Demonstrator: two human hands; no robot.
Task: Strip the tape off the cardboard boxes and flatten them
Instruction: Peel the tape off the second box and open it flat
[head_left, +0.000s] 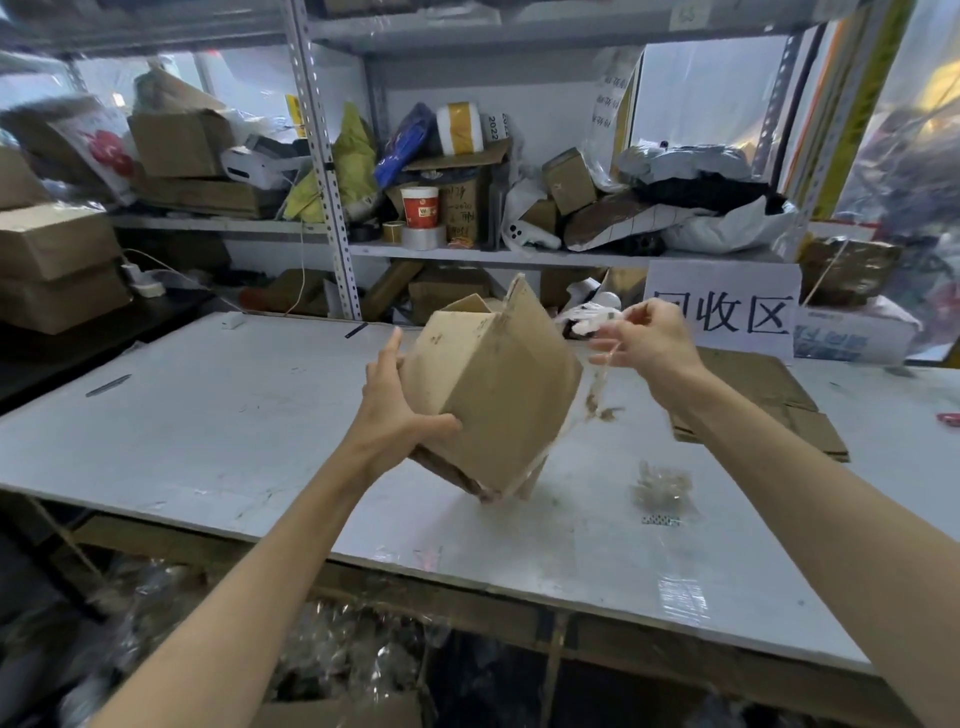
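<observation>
A brown cardboard box (498, 384) is tilted in the air above the white table (218, 415), its top flaps open. My left hand (397, 410) grips its lower left corner, thumb on the front face. My right hand (649, 343), to the box's right, pinches a thin strip of clear tape (597, 395) with bits of cardboard stuck to it. The strip stretches down to the box's lower right edge. A crumpled wad of removed tape (662, 488) lies on the table right of the box.
Flattened cardboard (763, 400) lies at the table's right, in front of a white paper sign (727, 312). Metal shelves (332, 208) behind hold boxes, bags, tape rolls and a cup. Stacked boxes (52, 265) stand at left. Plastic scraps lie below the table's front edge.
</observation>
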